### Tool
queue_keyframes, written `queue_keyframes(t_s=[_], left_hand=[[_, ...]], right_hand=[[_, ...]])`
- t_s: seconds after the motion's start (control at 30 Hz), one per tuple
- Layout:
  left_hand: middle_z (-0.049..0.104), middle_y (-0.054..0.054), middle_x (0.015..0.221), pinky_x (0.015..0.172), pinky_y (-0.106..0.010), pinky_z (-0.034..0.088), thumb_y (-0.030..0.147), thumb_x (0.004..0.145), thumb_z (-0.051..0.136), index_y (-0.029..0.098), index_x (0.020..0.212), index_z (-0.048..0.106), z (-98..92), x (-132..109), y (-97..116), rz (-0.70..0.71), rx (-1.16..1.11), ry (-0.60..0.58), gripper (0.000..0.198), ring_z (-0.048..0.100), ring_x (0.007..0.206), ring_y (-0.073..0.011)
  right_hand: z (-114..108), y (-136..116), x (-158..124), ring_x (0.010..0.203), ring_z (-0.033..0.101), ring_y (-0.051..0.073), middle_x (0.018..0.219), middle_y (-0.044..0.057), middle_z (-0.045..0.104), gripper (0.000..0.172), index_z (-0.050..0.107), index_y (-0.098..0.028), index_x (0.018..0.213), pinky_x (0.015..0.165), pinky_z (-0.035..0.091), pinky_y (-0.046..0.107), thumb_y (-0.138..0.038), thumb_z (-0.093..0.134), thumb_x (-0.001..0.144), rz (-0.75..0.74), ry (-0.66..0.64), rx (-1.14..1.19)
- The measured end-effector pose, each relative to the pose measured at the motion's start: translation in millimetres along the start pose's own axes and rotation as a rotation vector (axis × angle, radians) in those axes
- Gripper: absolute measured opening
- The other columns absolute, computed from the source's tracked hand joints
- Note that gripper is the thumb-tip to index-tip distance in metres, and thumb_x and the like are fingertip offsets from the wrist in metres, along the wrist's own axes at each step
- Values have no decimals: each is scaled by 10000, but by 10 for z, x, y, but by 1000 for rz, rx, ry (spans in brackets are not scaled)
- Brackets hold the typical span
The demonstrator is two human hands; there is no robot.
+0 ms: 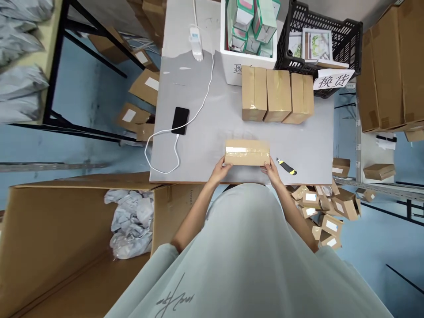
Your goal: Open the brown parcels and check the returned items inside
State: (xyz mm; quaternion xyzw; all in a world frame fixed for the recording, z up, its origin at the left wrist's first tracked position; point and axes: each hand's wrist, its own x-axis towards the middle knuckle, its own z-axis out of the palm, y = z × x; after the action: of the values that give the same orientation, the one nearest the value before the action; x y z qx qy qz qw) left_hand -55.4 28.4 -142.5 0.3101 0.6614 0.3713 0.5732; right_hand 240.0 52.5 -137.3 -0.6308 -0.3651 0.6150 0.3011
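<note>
A taped brown cardboard box point(247, 153) with a pale strip along its top lies near the table's front edge. My left hand point(220, 169) grips its left front corner, thumb on the near side. At the opposite end, my right hand point(270, 171) grips the right front corner the same way. Just right of that hand lies a black and yellow utility knife point(286, 166). Behind the box, three taped cardboard boxes point(278, 96) stand side by side.
A white bin point(233, 66) of green-and-white cartons and a black crate point(353, 39) stand at the back. A phone point(180, 120) with a white cable lies left on the grey table point(205, 145). A large open carton point(66, 212) with crumpled plastic bags point(132, 225) stands lower left.
</note>
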Motion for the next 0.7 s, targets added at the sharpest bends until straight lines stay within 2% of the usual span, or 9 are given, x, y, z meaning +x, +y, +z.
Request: queue_keyframes(t_s=[0.13,0.23,0.33,0.43,0.57,0.63,0.7], left_hand=[[764,-152,1568,1179,-491,637,359,924,787,215,1655,639,-9,-47,-158,78,1,-93,760,809,1191,-270],[705,-157,1659,1212,-517,618,326,928,784,245,1693,619,-26,-84,-243,103,48,-115,786,815,1219,-284],[684,-156,1682,1156,-508,647,305,939,761,259,1704,622,-112,-98,-276,118,119,-120,779,805,1228,-303],[722,-147,1622,1093,-472,666,316,973,737,251,1709,629,-234,-87,-259,168,191,-76,747,789,1160,-282],[773,-142,1480,1048,-435,677,299,983,736,234,1685,660,-331,-4,-205,239,240,8,709,756,1137,-273],[766,-154,1432,1071,-436,674,265,975,738,220,1658,683,-338,73,-187,227,241,55,687,747,1202,-289],[737,-171,1416,1102,-444,668,224,967,734,203,1638,696,-329,167,-177,204,229,93,672,748,1247,-300]], right_hand=[[66,68,-177,1256,832,305,1568,134,753,911,628,-341,1684,1127,673,518,-864,696,941,-8,100,-16],[136,116,-335,1272,830,302,1566,135,748,903,658,-339,1647,1115,674,482,-883,690,927,12,173,-7],[161,138,-502,1278,815,293,1602,119,730,900,688,-344,1606,1131,664,474,-837,799,861,-5,162,-35],[118,133,-597,1168,817,280,1513,116,778,842,738,-311,1520,1107,671,481,-781,862,832,-55,116,-100],[44,97,-450,941,800,257,1267,97,840,789,768,-272,1456,1023,691,487,-753,846,835,-99,129,-202],[23,63,-272,954,790,272,1204,94,844,764,790,-256,1432,1044,684,509,-746,813,845,-125,171,-263],[12,16,-69,1057,786,306,1226,124,846,705,829,-230,1371,1119,655,537,-727,766,875,-179,219,-325]])
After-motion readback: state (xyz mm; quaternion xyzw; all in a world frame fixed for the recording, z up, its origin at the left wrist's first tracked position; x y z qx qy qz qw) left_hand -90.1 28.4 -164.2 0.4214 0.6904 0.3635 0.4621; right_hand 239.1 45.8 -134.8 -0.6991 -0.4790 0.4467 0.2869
